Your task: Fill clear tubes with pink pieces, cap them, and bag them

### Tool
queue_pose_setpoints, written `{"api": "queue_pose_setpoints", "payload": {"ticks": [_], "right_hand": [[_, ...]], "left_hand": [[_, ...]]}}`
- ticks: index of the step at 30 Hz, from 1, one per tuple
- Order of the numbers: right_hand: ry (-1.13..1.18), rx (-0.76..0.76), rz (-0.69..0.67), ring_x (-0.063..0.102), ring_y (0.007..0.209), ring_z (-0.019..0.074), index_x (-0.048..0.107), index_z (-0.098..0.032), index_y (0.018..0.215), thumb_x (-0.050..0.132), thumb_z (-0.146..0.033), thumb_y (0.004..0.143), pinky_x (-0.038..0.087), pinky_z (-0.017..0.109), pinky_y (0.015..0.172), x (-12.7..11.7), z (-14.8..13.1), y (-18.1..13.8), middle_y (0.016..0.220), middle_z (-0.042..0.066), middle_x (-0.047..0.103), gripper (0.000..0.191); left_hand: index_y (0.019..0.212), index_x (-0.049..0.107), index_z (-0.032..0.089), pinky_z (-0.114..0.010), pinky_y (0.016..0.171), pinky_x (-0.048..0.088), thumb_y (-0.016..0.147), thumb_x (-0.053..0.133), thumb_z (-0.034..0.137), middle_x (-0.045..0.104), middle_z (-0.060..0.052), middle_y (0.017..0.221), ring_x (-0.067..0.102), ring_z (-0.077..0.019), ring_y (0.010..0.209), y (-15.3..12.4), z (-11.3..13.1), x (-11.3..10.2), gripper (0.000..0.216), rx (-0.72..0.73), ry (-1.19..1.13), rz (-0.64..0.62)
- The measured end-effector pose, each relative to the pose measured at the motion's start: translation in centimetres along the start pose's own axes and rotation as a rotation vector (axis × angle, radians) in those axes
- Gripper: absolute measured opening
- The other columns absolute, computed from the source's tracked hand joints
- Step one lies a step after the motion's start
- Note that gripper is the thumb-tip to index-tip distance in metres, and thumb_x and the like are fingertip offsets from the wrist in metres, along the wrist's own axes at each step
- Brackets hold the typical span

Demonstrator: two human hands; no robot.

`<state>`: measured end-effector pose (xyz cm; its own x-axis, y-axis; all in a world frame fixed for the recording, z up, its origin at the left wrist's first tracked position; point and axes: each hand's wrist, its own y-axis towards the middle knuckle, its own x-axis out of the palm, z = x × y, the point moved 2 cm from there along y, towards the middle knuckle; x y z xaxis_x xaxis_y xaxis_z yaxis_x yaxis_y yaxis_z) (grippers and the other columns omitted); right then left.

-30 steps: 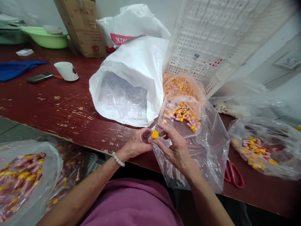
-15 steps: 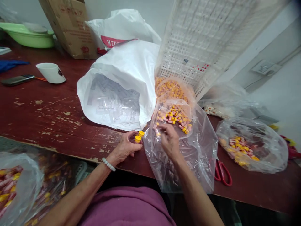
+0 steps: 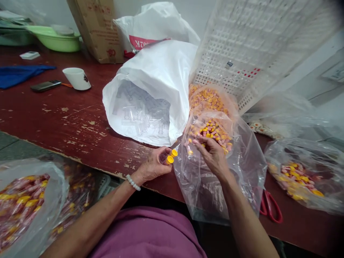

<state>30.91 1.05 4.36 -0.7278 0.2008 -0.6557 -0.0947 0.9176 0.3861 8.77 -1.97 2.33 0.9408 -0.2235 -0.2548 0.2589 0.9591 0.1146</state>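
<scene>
My left hand [image 3: 153, 165] is closed around two small tubes with yellow caps [image 3: 170, 157] at the table's front edge. My right hand [image 3: 212, 153] reaches into a clear plastic bag [image 3: 242, 168], fingers curled over a pile of small pink and yellow tubes [image 3: 212, 130]; whether it grips one I cannot make out. A white sack [image 3: 158, 79] lying open beside them holds clear empty tubes [image 3: 139, 111].
A white plastic crate [image 3: 242, 46] leans behind the bags. Another clear bag of tubes [image 3: 301, 175] lies right, red scissors [image 3: 271, 209] near it. A full bag [image 3: 24, 204] sits lower left. A white cup [image 3: 77, 78], phone [image 3: 45, 86], blue cloth, cardboard box and green basin stand farther back.
A second ago both hands met on one yellow-capped tube. My right hand has since let go and moved up into the clear bag; my left hand keeps the capped tubes.
</scene>
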Motion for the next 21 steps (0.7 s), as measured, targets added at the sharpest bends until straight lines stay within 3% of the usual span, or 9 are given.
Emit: {"api": "queue_pose_setpoints", "payload": {"ticks": [3,6,10,14,18,21], "right_hand": [[0.175,-0.094,-0.129,0.055,0.066,0.0118,0.062,-0.022,0.098,0.061,-0.038,0.083,0.043,0.025,0.062,0.5,-5.6,-1.5,0.083,0.000,0.065,0.022],[0.143,-0.167,-0.212,0.056,0.067,0.0114,0.062,-0.022,0.095,0.064,-0.034,0.082,0.044,0.025,0.064,0.6,-8.4,-2.0,0.081,-0.001,0.065,0.018],[0.119,-0.203,-0.149,0.059,0.083,0.0148,0.056,-0.024,0.109,0.059,-0.030,0.084,0.048,0.029,0.072,0.0,-8.4,-1.9,0.102,0.004,0.062,0.025],[0.041,-0.267,-0.113,0.051,0.108,0.0198,0.061,-0.023,0.098,0.049,-0.020,0.087,0.045,0.038,0.090,0.6,-8.1,-3.0,0.116,0.008,0.052,0.017],[-0.048,-0.292,-0.163,0.047,0.114,0.0217,0.061,-0.026,0.108,0.052,-0.021,0.085,0.038,0.044,0.099,2.5,-8.3,-4.8,0.123,0.007,0.049,0.025],[-0.020,-0.257,-0.180,0.048,0.114,0.0194,0.061,-0.025,0.109,0.049,-0.029,0.088,0.040,0.038,0.098,2.7,-6.6,-4.1,0.126,0.007,0.049,0.024]], "left_hand": [[0.086,0.060,0.013,-0.021,0.060,0.041,0.063,0.061,0.014,0.062,-0.001,0.077,0.052,-0.0113,0.066,-0.2,0.9,0.6,0.023,0.072,0.111,-0.082],[0.080,0.057,0.013,-0.021,0.058,0.038,0.062,0.058,0.011,0.057,0.001,0.073,0.048,-0.0102,0.064,-0.5,1.4,1.0,0.018,0.117,0.174,-0.121],[0.073,0.051,0.015,-0.021,0.055,0.033,0.061,0.058,0.012,0.049,0.004,0.068,0.041,-0.0085,0.061,-0.8,1.4,1.2,0.014,0.121,0.177,-0.121],[0.075,0.052,0.015,-0.020,0.054,0.032,0.062,0.060,0.014,0.046,0.005,0.067,0.039,-0.0082,0.061,-0.7,1.1,1.2,0.016,0.091,0.102,-0.119],[0.073,0.053,0.013,-0.019,0.053,0.031,0.060,0.064,0.016,0.045,0.006,0.064,0.038,-0.0074,0.059,-0.3,0.9,1.3,0.017,0.031,0.044,-0.119],[0.073,0.054,0.013,-0.019,0.052,0.031,0.058,0.063,0.013,0.046,0.006,0.063,0.039,-0.0070,0.058,0.1,0.7,1.3,0.017,-0.049,-0.015,-0.128]]}}
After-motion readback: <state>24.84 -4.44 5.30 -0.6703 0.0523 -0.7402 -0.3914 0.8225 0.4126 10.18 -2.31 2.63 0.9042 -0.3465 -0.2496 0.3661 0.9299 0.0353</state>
